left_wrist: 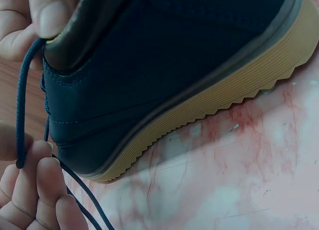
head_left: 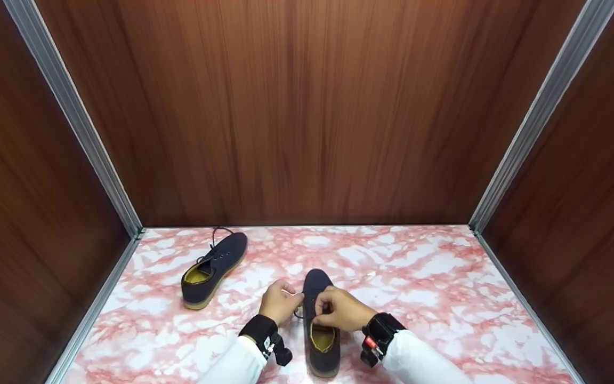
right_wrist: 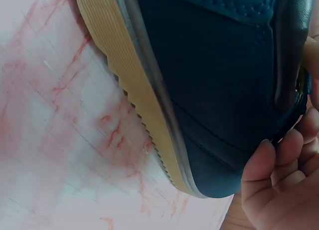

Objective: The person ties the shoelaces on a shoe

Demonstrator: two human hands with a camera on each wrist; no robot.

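A dark navy lace-up shoe (head_left: 324, 364) with a yellow lining stands upright on the floor, toe away from me. Just left of its laced front, my left hand (head_left: 280, 303) pinches a dark shoelace (left_wrist: 22, 105) between thumb and fingertips. Over the front of the opening, my right hand (head_left: 345, 309) has curled fingers and grips the shoe's upper by the tongue. Its thumb is at the collar, where the lace runs down to the left hand. In the right wrist view, the right fingertips (right_wrist: 286, 152) touch the lacing; the upper hides what lies between.
A matching navy shoe (head_left: 221, 261) stands farther left, its lace trailing past the toe side. Brown wood-grain panels (head_left: 307, 112) with grey metal corner strips (head_left: 75, 114) enclose the pink-and-white marbled surface (head_left: 419, 298) on three sides.
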